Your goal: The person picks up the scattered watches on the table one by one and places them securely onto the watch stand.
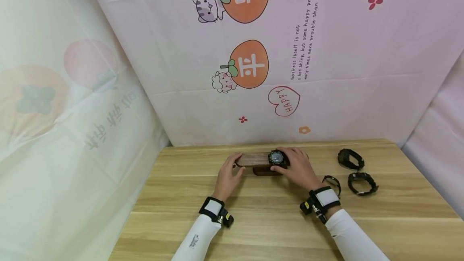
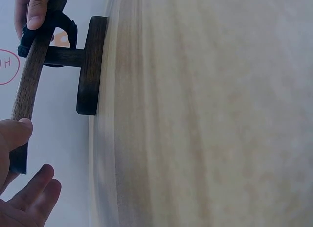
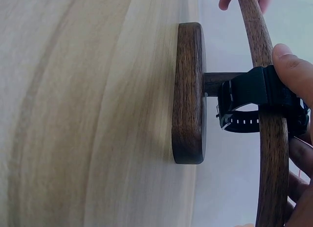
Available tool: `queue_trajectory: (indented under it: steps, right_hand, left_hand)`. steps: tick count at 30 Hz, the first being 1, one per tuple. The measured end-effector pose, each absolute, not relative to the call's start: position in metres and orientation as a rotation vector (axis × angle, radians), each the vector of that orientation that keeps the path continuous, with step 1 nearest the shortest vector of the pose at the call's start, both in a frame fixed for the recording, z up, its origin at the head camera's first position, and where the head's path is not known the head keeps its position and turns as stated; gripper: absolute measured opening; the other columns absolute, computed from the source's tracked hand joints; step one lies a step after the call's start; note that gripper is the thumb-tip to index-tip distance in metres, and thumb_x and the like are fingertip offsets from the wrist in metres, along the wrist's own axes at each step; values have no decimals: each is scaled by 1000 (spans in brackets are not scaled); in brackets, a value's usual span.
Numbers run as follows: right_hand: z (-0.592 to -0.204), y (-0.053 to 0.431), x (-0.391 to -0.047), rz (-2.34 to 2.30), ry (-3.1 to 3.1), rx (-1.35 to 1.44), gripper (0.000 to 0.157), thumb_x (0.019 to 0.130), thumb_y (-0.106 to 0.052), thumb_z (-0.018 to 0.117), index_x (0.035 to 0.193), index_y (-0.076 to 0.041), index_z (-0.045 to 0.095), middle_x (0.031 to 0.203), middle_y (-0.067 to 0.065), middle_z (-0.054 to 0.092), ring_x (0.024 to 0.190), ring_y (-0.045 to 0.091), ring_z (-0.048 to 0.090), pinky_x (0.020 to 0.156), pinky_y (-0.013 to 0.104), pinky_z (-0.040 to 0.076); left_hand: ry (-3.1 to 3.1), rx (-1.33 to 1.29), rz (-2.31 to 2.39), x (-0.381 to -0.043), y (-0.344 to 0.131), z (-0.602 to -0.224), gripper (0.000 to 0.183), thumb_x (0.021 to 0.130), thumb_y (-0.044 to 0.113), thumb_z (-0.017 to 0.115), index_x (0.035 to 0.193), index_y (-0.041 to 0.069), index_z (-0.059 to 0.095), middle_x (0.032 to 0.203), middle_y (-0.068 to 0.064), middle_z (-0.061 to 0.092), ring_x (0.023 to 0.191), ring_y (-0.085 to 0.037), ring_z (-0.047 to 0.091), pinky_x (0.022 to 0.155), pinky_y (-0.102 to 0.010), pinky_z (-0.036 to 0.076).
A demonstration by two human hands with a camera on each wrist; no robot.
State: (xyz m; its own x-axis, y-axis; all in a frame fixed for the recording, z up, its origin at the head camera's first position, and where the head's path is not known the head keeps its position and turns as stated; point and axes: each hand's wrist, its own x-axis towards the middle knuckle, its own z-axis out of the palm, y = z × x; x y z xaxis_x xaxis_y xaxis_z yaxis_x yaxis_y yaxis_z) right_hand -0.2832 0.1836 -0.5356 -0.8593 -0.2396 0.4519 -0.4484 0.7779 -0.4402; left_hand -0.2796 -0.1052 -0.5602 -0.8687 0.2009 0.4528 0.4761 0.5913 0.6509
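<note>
A dark wooden T-shaped watch stand (image 1: 253, 159) stands near the table's back edge, its long bar level above a block base (image 3: 188, 95). Around the bar, right of its middle in the head view, sits a black digital watch (image 1: 276, 157). Its strap (image 3: 242, 90) loops below the bar, beside the post. My left hand (image 1: 227, 178) pinches the bar's left end; in the left wrist view the thumb lies on the bar and two other fingers are spread away from it. My right hand (image 1: 299, 168) holds the watch, thumb on one side and fingers on the other.
Two black watches, one farther back (image 1: 351, 159) and one nearer (image 1: 363, 183), lie on the wooden table (image 1: 268, 220) to the right. A thinner dark watch (image 1: 332, 184) lies beside my right wrist, partly hidden. Printed cloth (image 1: 181, 112) hangs behind the table and along its sides.
</note>
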Motion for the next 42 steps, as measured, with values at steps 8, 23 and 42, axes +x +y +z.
queue_trajectory:
  steps: [8,23,42]
  right_hand:
    - [-535,183,-282,774,-2595,530,80,85,-50,88,147,-8,61,138,20,68,131,43,56,115,67,39]
    - [-531,191,-284,815,-2648,549,80,87,-51,87,150,-11,59,144,17,64,138,43,52,119,67,37]
    - [-529,209,-275,788,-2651,581,78,88,-48,87,151,-11,58,149,18,62,140,43,51,117,67,41]
  left_hand:
    - [-2476,-564,-1147,-279,-105,-560,53,103,13,73,152,7,55,153,-9,58,133,-25,64,105,-40,60]
    - [-2460,-593,-1156,-279,-104,-559,53,102,11,73,152,3,54,155,-18,56,136,-29,62,107,-45,59]
    - [-2498,-544,-1135,-277,-104,-558,56,103,14,72,155,14,53,161,-9,53,144,-27,56,111,-39,57]
